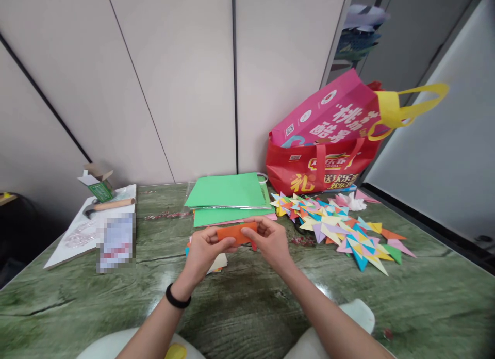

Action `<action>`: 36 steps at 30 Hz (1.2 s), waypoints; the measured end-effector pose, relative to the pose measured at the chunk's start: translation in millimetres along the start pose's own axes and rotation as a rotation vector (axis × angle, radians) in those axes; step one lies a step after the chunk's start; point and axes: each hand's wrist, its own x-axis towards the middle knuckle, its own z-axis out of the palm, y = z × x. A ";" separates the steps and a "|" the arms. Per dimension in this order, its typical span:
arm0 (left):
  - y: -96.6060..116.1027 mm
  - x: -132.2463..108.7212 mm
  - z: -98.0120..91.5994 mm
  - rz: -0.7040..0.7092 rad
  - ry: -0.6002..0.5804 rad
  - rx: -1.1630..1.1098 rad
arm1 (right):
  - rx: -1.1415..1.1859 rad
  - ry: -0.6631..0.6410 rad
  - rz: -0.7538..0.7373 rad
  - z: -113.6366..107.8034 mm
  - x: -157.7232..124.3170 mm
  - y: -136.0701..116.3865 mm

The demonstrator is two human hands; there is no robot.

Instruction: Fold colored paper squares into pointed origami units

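Between my two hands, above the table, is a narrow strip of orange paper (237,233) that looks folded. My left hand (203,248) pinches its left end, thumb in front and fingers behind. At the other end my right hand (270,241) grips it the same way. Below and behind the hands lie small paper pieces (218,263), partly hidden, with white, orange and blue showing. Beyond them rests a stack of green paper sheets (226,190). Many folded paper stars (359,240) in several colours are heaped to the right.
A red bag (294,168) holding a pink bag (332,111) stands at the back right. At the left, a white board (69,240) carries a hammer (110,206) and a small green box (100,186). Crumpled tissue (351,200) lies by the stars on the green table (162,307).
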 end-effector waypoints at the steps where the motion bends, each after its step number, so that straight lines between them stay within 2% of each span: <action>1: 0.0 -0.1 0.1 0.003 -0.001 -0.001 | -0.001 0.001 0.002 0.0 0.1 0.4; 11: -2.1 0.6 -0.6 0.033 0.018 0.013 | 0.001 -0.020 0.024 0.5 0.0 1.3; 17: 1.2 -1.0 -1.0 0.043 -0.056 0.025 | 0.014 -0.031 0.010 0.5 0.6 2.6; 36: -5.3 1.9 -3.1 0.040 -0.003 0.002 | 0.080 -0.047 0.034 -0.1 1.6 5.4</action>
